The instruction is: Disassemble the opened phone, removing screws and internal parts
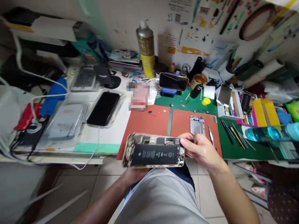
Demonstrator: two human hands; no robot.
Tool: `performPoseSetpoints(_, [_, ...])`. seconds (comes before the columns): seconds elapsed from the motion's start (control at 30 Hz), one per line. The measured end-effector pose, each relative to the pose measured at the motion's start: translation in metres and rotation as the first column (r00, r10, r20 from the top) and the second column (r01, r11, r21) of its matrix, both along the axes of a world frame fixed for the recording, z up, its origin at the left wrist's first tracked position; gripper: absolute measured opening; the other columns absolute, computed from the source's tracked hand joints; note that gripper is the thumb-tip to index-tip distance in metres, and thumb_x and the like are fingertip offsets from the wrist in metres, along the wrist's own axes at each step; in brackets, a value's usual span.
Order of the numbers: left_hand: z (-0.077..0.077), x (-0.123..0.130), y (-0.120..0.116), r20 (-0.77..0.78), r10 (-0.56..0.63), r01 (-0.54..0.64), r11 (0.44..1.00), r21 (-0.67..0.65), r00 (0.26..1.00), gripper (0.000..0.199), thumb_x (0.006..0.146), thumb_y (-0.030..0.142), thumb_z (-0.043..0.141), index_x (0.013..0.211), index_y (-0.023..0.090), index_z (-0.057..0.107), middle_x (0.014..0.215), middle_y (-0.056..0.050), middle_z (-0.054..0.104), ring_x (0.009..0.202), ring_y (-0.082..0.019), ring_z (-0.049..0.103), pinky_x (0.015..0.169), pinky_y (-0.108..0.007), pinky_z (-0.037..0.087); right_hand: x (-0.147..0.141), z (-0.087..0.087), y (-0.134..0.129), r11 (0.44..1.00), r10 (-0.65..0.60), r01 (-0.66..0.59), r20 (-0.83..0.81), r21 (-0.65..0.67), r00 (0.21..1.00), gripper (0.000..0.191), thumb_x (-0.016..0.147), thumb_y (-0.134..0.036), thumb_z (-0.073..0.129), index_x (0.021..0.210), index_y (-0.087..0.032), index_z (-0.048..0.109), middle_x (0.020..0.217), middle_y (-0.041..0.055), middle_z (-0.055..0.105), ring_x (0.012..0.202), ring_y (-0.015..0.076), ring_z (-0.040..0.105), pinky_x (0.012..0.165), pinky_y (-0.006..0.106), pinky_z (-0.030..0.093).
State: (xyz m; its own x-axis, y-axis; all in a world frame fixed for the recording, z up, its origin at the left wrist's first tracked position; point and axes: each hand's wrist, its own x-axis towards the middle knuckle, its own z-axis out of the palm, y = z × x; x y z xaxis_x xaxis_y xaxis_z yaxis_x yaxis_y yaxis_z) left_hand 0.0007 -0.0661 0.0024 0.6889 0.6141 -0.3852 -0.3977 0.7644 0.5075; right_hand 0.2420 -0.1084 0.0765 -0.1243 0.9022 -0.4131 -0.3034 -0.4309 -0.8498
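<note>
An opened smartphone (pixel 155 152) is held above the front edge of the bench, its black battery and inner parts facing up. My right hand (pixel 203 151) is closed on its right end, the thumb on top. A dark, blurred bit shows by the right fingers; I cannot make out what it is. Under the phone's lower edge, my left hand (pixel 136 175) holds it from below, with the fingers hidden behind it. Beyond my right hand, a bare silver phone housing (pixel 197 123) lies on an orange-red mat (pixel 181 118), with a pen-like screwdriver (pixel 211 136) beside it.
Left on the bench lie a black phone (pixel 104 109) and bagged items (pixel 66 119). A spray can (pixel 146 48) stands at the back by a propped phone (pixel 173 81). Several slim tools (pixel 234 133) and a blue bottle (pixel 263 133) lie right. A white cable (pixel 94 152) hangs over the front edge.
</note>
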Motion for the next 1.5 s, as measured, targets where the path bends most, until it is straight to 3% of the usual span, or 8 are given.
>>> performPoseSetpoints(0.07, [0.004,-0.001,0.02,0.039,-0.27,0.272,0.961,-0.058,0.962,0.062,0.089,0.07,0.063,0.117,0.016,0.075,0.089,-0.013,0.079,0.078,-0.036,0.078,0.071,-0.049,0.063,0.008,0.006,0.013,0.983,0.183,-0.184,0.077,0.016,0.98,0.039,0.094,-0.053,0.073,0.082,-0.016,0.066,0.061,-0.0066,0.044,0.053,0.007,0.032,0.051,0.024,0.023])
performPoseSetpoints(0.13, [0.014,0.005,0.035,0.133,-0.554,0.567,0.818,-0.096,0.822,0.091,0.086,0.088,0.048,0.13,0.011,0.068,0.099,-0.021,0.079,0.076,-0.04,0.078,0.063,-0.049,0.061,0.01,0.01,0.026,0.949,0.303,-0.313,0.187,0.024,0.934,0.037,0.095,-0.051,0.07,0.081,-0.016,0.067,0.069,-0.0027,0.056,0.061,0.0093,0.044,0.058,0.024,0.034])
performPoseSetpoints(0.23, [0.028,0.015,0.04,0.196,-0.718,0.741,0.667,-0.081,0.668,0.077,0.088,0.074,0.06,0.135,0.012,0.062,0.118,-0.026,0.075,0.087,-0.04,0.079,0.071,-0.047,0.061,0.006,0.016,0.033,0.925,0.353,-0.379,0.341,0.012,0.871,0.035,0.097,-0.05,0.066,0.085,-0.016,0.069,0.078,0.0001,0.065,0.07,0.0131,0.055,0.067,0.026,0.043])
performPoseSetpoints(0.4, [0.034,0.016,0.016,0.093,-0.501,0.506,0.861,-0.046,0.86,0.058,0.095,0.038,0.064,0.147,0.018,0.048,0.115,-0.022,0.075,0.095,-0.037,0.078,0.082,-0.053,0.06,0.012,0.032,-0.008,0.99,-0.067,-0.054,0.772,0.131,0.632,0.031,0.104,-0.05,0.057,0.103,-0.022,0.069,0.091,0.0012,0.072,0.079,0.0167,0.064,0.072,0.029,0.047])
performPoseSetpoints(0.53, [0.032,0.013,0.002,-0.065,-0.297,0.294,0.955,-0.047,0.953,0.047,0.097,0.032,0.066,0.14,0.019,0.052,0.109,-0.016,0.076,0.091,-0.031,0.078,0.087,-0.05,0.06,0.01,0.019,-0.054,0.972,-0.127,-0.1,0.829,0.214,0.545,0.029,0.112,-0.037,0.043,0.125,-0.028,0.068,0.113,0.0031,0.075,0.1,0.0198,0.07,0.085,0.031,0.052])
performPoseSetpoints(0.8, [0.019,0.016,0.008,-0.288,-0.114,0.13,0.991,0.037,0.951,0.043,0.096,0.029,0.072,0.133,0.024,0.052,0.111,-0.012,0.078,0.097,-0.027,0.077,0.089,-0.046,0.063,-0.014,-0.028,-0.063,0.899,-0.236,-0.278,0.91,0.337,0.34,0.022,0.109,-0.019,0.051,0.123,-0.014,0.067,0.082,0.0036,0.061,0.073,0.0184,0.053,0.068,0.032,0.043])
performPoseSetpoints(1.13, [0.012,0.015,0.007,-0.304,-0.095,0.112,0.993,0.041,0.948,0.052,0.092,0.03,0.077,0.138,0.025,0.053,0.114,-0.011,0.078,0.097,-0.03,0.079,0.085,-0.046,0.064,-0.016,-0.037,-0.042,0.832,-0.327,-0.439,0.939,0.34,0.107,0.024,0.1,-0.002,0.053,0.113,-0.011,0.071,0.077,0.0038,0.061,0.07,0.019,0.05,0.069,0.035,0.04])
performPoseSetpoints(1.5, [0.017,0.02,0.009,-0.314,-0.086,0.093,0.996,0.008,0.945,0.055,0.091,0.031,0.078,0.139,0.024,0.053,0.11,-0.01,0.079,0.092,-0.027,0.079,0.08,-0.038,0.063,-0.029,-0.038,-0.028,0.78,-0.387,-0.492,0.916,0.387,0.106,0.03,0.096,0.001,0.049,0.113,-0.013,0.069,0.077,0.0033,0.061,0.069,0.0183,0.045,0.066,0.034,0.035])
